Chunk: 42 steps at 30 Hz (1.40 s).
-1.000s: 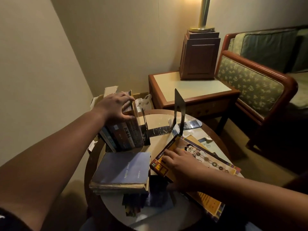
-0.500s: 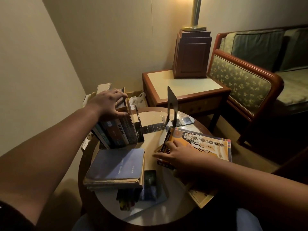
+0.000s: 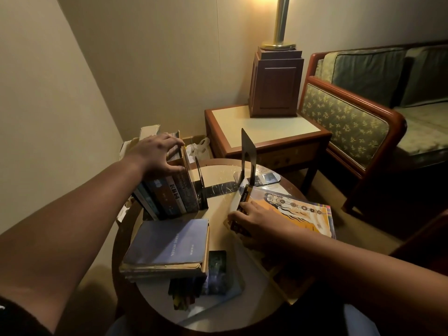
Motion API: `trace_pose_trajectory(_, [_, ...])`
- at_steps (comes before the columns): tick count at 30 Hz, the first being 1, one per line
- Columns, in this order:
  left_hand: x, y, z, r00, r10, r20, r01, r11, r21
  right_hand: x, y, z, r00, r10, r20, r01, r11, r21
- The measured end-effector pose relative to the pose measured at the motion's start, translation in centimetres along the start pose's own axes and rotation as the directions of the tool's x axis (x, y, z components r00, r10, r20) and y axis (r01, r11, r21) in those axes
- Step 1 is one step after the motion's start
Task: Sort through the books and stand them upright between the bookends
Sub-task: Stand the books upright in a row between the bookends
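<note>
**Brace the row, pivot the book**

The left hand (image 3: 157, 155) clasps the tops of the standing books (image 3: 172, 192) at ten o'clock on the table (image 3: 252, 272), beside the near bookend (image 3: 200, 183). The right hand (image 3: 261, 223) curls round the spine edge of the orange book (image 3: 298, 212) at three o'clock. That book should pivot upright into the gap before the far bookend (image 3: 247, 156).

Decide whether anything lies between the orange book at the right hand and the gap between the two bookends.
Nothing visible does. The orange book, held at its spine by the right hand, ends beside the right bookend. Between that and the left bookend only their flat bases show.
</note>
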<state>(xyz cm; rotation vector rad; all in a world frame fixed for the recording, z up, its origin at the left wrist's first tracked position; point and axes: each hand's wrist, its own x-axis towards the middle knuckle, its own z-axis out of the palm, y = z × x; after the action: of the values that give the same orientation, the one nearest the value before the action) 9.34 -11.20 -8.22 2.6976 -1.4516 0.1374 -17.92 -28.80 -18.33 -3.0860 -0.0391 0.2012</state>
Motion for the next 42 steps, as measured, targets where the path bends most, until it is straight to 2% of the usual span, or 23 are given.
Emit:
trace_pose_trajectory(8, [0.0, 0.0, -0.1, 1.000, 0.000, 0.013, 0.000, 1.000, 0.002, -1.5, 1.5, -3.6, 0.975, -0.066, -0.214, 0.098, 0.985, 0.142])
trace_pose_trajectory(14, [0.0, 0.0, -0.1, 1.000, -0.018, 0.026, 0.017, 1.000, 0.009, -2.1, 0.2, -7.4, 0.878, -0.108, -0.467, 0.188, 0.974, 0.129])
trace_pose_trajectory(18, [0.1, -0.1, -0.1, 0.999, -0.019, 0.032, 0.018, 1.000, 0.023, -1.6, -0.2, -10.0, 0.815, -0.045, -0.577, 0.245, 0.930, 0.273])
trace_pose_trajectory(21, [0.2, -0.1, 0.0, 0.999, -0.019, 0.040, 0.018, 1.000, 0.022, -0.7, 0.4, -11.3, 0.731, 0.006, -0.682, 0.282, 0.908, 0.310])
trace_pose_trajectory(23, [0.3, -0.2, 0.0, 0.999, -0.024, 0.045, 0.024, 1.000, 0.017, 0.1, 1.2, -11.8, 0.637, 0.051, -0.769, 0.327, 0.886, 0.329])
trace_pose_trajectory(26, [0.3, -0.4, 0.1, 0.998, -0.020, 0.054, 0.020, 1.000, 0.007, 1.1, 1.4, -11.8, 0.505, 0.211, -0.837, 0.363, 0.828, 0.427])
trace_pose_trajectory(28, [0.4, -0.4, 0.0, 0.998, -0.019, 0.056, 0.018, 1.000, 0.009, 1.7, 1.2, -11.3, 0.476, 0.291, -0.830, 0.373, 0.788, 0.490])
trace_pose_trajectory(33, [0.4, -0.5, 0.1, 0.998, -0.019, 0.055, 0.018, 1.000, 0.003, 1.3, 1.2, -8.3, 0.523, 0.323, -0.789, 0.352, 0.761, 0.545])
trace_pose_trajectory(36, [0.5, -0.5, 0.2, 0.999, -0.016, 0.042, 0.016, 1.000, -0.003, -0.1, 2.0, -7.4, 0.532, 0.330, -0.780, 0.288, 0.796, 0.533])
trace_pose_trajectory(38, [0.5, -0.3, 0.2, 0.999, -0.013, 0.038, 0.013, 1.000, 0.001, -0.9, 2.7, -7.8, 0.617, 0.278, -0.736, 0.241, 0.824, 0.514])
trace_pose_trajectory(40, [0.5, -0.3, 0.1, 0.999, -0.013, 0.034, 0.013, 1.000, -0.001, -1.5, 3.2, -8.6, 0.741, 0.236, -0.629, 0.204, 0.814, 0.545])
trace_pose_trajectory(42, [0.4, -0.3, 0.1, 0.999, -0.015, 0.031, 0.015, 1.000, -0.013, -1.8, 3.4, -9.2, 0.818, 0.209, -0.536, 0.169, 0.803, 0.571])
